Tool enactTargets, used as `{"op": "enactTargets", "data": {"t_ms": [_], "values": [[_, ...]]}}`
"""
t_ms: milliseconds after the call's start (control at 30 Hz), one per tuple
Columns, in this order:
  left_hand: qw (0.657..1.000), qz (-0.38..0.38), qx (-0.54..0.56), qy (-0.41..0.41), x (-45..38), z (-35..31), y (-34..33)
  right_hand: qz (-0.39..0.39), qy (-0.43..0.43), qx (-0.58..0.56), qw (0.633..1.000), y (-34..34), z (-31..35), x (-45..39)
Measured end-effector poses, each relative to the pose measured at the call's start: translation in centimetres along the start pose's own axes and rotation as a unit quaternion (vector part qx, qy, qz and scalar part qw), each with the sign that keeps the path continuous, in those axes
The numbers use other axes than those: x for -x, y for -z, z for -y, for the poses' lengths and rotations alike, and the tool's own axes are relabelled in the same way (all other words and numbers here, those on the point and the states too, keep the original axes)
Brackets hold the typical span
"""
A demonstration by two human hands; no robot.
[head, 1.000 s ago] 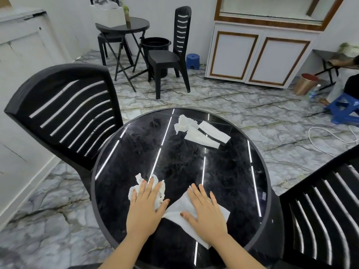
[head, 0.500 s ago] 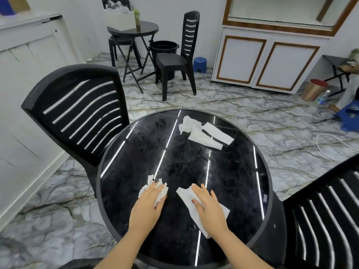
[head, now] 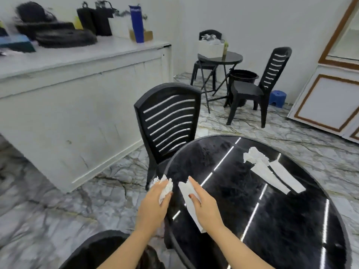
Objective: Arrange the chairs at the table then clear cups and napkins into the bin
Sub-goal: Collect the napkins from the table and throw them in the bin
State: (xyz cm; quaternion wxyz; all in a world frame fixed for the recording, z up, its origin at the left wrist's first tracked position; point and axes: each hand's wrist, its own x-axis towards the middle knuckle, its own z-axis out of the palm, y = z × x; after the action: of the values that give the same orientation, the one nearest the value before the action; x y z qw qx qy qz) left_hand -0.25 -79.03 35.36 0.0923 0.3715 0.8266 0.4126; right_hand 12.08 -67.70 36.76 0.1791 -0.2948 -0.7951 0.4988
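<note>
Left hand (head: 155, 200) clutches crumpled napkin (head: 165, 188); right hand (head: 204, 204) apparently pinches flat napkin (head: 189, 199).

No legible text anywhere.

We see a glossy black table (head: 272, 220) streaked with white light reflections, white napkins (head: 272, 171) on it, a black slatted chair (head: 169, 121), a grey-veined marble floor (head: 68, 200), and a blue stool (head: 277, 98) far beyond.
</note>
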Motion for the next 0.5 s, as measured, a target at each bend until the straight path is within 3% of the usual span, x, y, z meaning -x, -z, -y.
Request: {"op": "enactTargets", "data": {"t_ms": [267,367,500], "values": [[0.972,-0.166,-0.031,0.163,7.6,6.1,8.7,0.21,0.1,0.008,0.973,-10.8,4.4,-1.1],[0.949,-0.219,-0.031,0.226,12.2,7.4,9.6,0.294,0.104,0.017,0.95,-14.1,4.3,0.3],[0.917,-0.268,-0.011,0.295,17.5,8.1,9.0,0.35,0.108,0.02,0.93,-17.1,3.3,2.8]]}}
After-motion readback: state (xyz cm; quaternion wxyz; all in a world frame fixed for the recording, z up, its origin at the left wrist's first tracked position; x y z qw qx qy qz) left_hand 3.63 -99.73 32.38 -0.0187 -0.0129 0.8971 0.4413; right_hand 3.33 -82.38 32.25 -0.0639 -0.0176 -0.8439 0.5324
